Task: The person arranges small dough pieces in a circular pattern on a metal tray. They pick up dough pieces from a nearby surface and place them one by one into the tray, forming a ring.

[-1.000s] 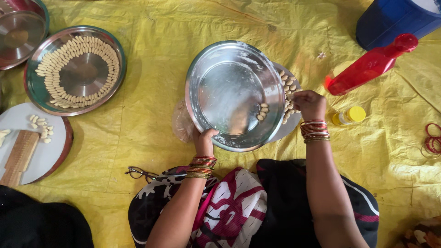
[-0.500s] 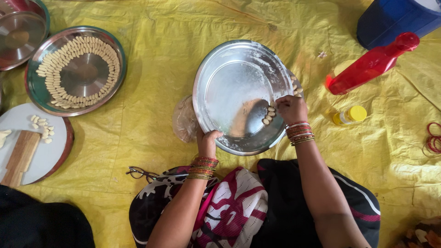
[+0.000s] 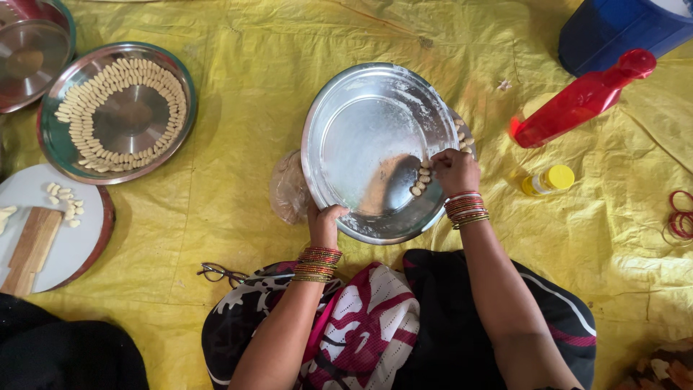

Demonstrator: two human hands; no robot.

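Overhead, the yellow sheet (image 3: 238, 188) covers the floor where I sit. To my left lies a second steel plate (image 3: 115, 112) ringed with rows of pale dough pieces, and beyond it, at the frame's corner, an empty steel bowl (image 3: 29, 50). Nearer on that side a white round board (image 3: 72, 242) carries a few loose pieces and a wooden tool (image 3: 30, 249). Folded spectacles (image 3: 216, 273) rest on the sheet just beside my knee. To my right stand a red bottle (image 3: 581, 101) lying tilted, a small yellow-capped bottle (image 3: 548, 180) near it, a blue container (image 3: 621, 29) behind, and red bands (image 3: 680, 215) at the edge. A lump in clear plastic (image 3: 289, 189) lies partly hidden behind the plate's left rim.

Centre: the large steel plate (image 3: 375, 144) is tilted up toward me. My left hand (image 3: 326, 222) is closed on its lower rim, fingers curled over the edge. My right hand (image 3: 455, 172) touches the plate's right inner side, fingertips pinched together against a short row of small dough pieces (image 3: 420, 180); whether it grips one I cannot tell. More pieces show just past the right rim, beside that hand.
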